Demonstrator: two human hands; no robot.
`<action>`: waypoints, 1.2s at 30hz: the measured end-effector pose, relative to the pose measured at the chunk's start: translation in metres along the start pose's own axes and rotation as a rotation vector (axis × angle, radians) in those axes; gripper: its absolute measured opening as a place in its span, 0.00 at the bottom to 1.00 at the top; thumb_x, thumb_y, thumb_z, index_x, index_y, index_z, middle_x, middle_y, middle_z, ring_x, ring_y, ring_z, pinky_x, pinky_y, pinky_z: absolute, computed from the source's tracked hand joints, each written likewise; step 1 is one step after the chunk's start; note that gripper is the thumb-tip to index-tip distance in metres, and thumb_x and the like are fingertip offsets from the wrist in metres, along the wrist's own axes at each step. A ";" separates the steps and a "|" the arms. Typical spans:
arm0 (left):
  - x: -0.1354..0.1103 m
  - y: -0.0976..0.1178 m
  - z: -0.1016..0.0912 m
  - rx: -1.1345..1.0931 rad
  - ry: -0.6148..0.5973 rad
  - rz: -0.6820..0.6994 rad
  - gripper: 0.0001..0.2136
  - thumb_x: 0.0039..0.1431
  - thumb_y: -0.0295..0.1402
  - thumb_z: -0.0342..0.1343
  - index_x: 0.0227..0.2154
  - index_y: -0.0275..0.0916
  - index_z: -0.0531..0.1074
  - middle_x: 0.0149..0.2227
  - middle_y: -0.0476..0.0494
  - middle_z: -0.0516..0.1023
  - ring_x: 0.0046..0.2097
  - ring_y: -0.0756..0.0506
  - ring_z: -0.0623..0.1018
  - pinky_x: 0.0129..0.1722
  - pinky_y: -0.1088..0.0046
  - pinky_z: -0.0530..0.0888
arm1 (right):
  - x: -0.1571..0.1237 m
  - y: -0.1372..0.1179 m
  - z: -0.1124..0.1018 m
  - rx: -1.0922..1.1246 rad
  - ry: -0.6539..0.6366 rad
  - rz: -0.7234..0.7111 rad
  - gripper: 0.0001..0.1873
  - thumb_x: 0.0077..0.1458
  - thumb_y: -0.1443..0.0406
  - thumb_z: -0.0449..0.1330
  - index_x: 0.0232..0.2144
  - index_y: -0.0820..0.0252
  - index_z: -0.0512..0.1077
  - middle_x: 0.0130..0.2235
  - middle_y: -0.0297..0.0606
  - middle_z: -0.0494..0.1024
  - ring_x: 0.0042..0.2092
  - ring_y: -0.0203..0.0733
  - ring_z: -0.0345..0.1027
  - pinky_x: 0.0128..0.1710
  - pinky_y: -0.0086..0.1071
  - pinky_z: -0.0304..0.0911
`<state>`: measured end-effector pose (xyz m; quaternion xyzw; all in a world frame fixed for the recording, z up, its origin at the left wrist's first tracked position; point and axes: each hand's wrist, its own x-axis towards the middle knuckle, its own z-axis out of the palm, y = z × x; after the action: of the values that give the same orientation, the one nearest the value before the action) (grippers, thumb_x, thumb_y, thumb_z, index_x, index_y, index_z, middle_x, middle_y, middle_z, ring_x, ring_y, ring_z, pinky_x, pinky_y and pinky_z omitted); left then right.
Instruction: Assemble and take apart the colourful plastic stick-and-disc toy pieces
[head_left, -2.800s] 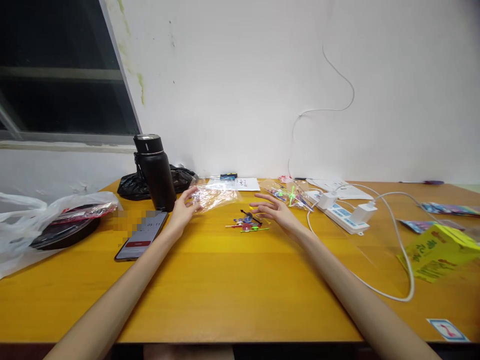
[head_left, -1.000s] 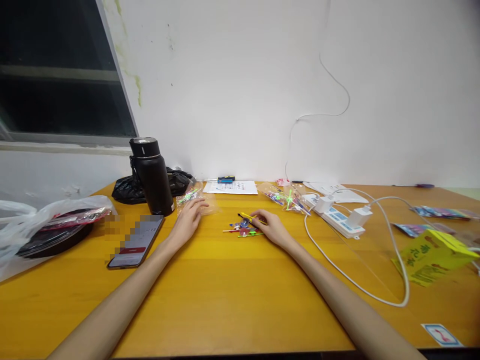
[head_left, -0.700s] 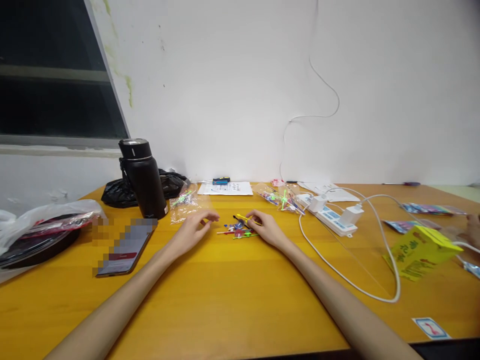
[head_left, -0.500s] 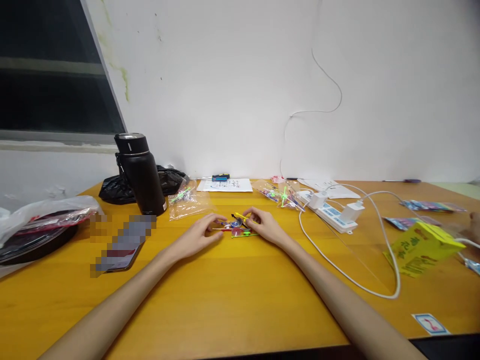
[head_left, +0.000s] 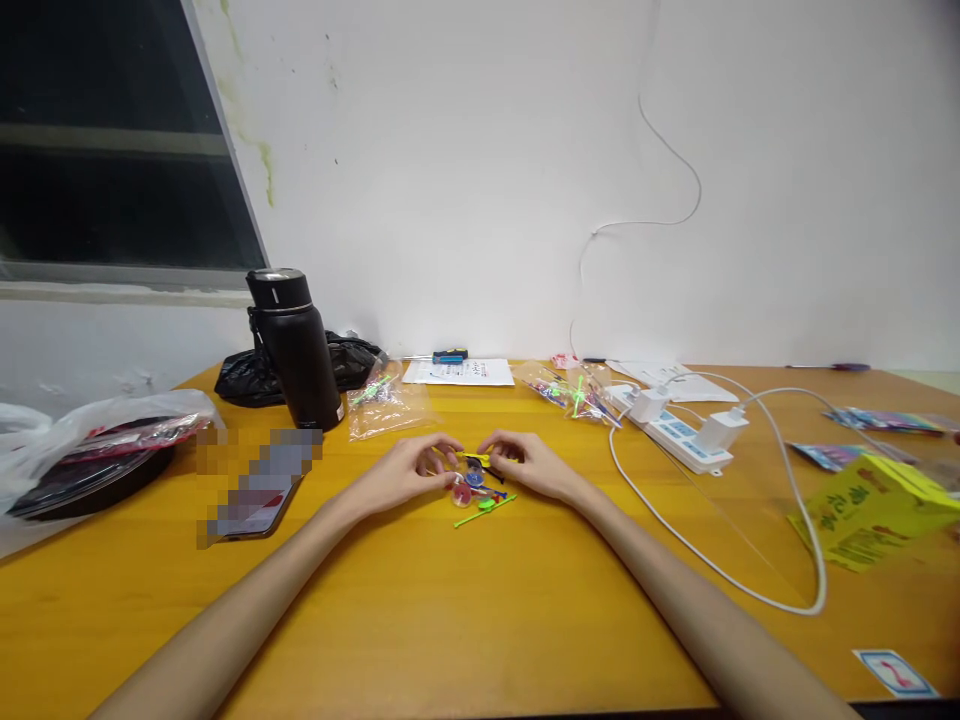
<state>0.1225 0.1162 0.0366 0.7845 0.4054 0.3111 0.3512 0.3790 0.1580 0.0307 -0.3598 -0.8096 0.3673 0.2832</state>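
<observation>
Several small coloured plastic pieces lie on the table between my two hands. Among them are a green rod with a round middle, a pinkish-red disc and a blue disc. My left hand rests at their left side, fingers curved and apart from the thumb, close to the red disc. On the right, my right hand has its thumb and fingers pinched at the end of a yellow plastic piece. Dark pieces by its fingertips are partly hidden.
A black bottle and a phone stand and lie to the left. Bags of coloured parts and a paper sheet are behind. A power strip, looping white cable and yellow box occupy the right.
The view has shifted slightly left, so things appear further right. The pieces are spread more towards me, the green rod is now tilted, and the yellow piece sits lower between my hands.
</observation>
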 end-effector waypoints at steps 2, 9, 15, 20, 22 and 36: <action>0.000 0.003 0.000 -0.024 -0.003 -0.006 0.16 0.60 0.39 0.60 0.50 0.42 0.74 0.42 0.43 0.82 0.40 0.45 0.80 0.39 0.70 0.74 | 0.000 0.000 -0.001 -0.005 0.011 -0.004 0.12 0.58 0.64 0.58 0.43 0.61 0.77 0.32 0.34 0.76 0.33 0.37 0.67 0.35 0.29 0.60; -0.001 0.006 -0.001 -0.017 -0.009 -0.021 0.15 0.62 0.42 0.57 0.49 0.42 0.74 0.40 0.44 0.82 0.37 0.45 0.81 0.41 0.67 0.76 | -0.001 0.001 -0.001 -0.056 -0.011 0.007 0.15 0.58 0.63 0.58 0.45 0.60 0.79 0.33 0.36 0.79 0.34 0.40 0.69 0.36 0.30 0.63; -0.001 0.001 0.004 -0.011 0.119 -0.003 0.15 0.67 0.43 0.49 0.48 0.42 0.74 0.51 0.40 0.78 0.35 0.47 0.80 0.30 0.72 0.75 | -0.002 0.002 0.002 -0.064 -0.024 0.002 0.16 0.58 0.60 0.61 0.45 0.60 0.80 0.35 0.38 0.82 0.36 0.42 0.72 0.36 0.32 0.66; 0.000 -0.004 0.004 0.092 0.131 -0.055 0.14 0.66 0.34 0.46 0.49 0.43 0.73 0.49 0.42 0.80 0.27 0.49 0.78 0.31 0.70 0.75 | -0.003 -0.001 0.001 -0.038 -0.028 -0.017 0.15 0.59 0.59 0.61 0.44 0.59 0.80 0.36 0.38 0.82 0.36 0.42 0.72 0.37 0.32 0.67; 0.000 -0.004 0.002 0.136 0.150 -0.026 0.14 0.64 0.30 0.46 0.47 0.43 0.75 0.50 0.44 0.81 0.33 0.47 0.81 0.39 0.67 0.77 | -0.003 -0.003 0.000 -0.020 -0.026 -0.012 0.15 0.58 0.59 0.61 0.43 0.59 0.80 0.35 0.37 0.82 0.35 0.42 0.72 0.37 0.32 0.66; -0.001 -0.003 0.002 0.211 0.139 0.033 0.13 0.65 0.32 0.49 0.46 0.42 0.76 0.45 0.44 0.83 0.43 0.43 0.79 0.45 0.66 0.73 | -0.005 -0.016 0.005 0.179 -0.049 0.064 0.12 0.57 0.59 0.61 0.41 0.59 0.74 0.24 0.29 0.72 0.27 0.36 0.65 0.30 0.28 0.60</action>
<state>0.1224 0.1164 0.0325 0.8002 0.4464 0.3259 0.2328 0.3724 0.1445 0.0399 -0.3498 -0.7682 0.4558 0.2823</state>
